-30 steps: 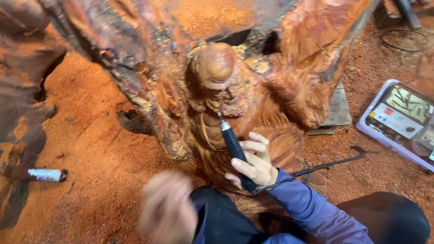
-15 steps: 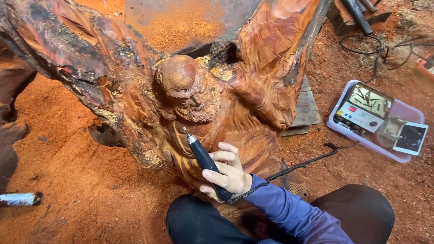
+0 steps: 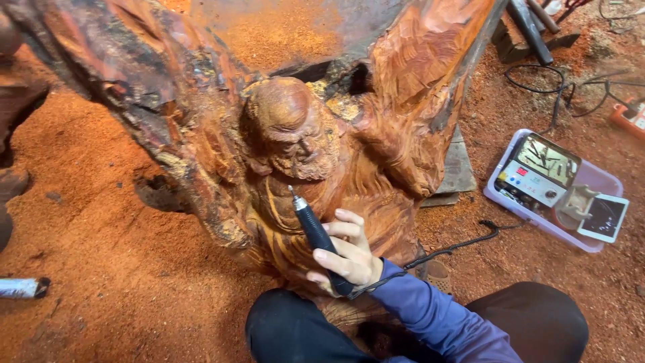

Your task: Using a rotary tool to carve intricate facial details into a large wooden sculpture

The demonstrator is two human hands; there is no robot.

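Rotary tool in right hand, tip against carved figure chest.

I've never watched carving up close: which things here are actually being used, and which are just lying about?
In use:
right hand
black rotary carving tool
carved wooden figure

Lying about:
lilac tray of equipment
loose cables
white cylinder on the sawdust
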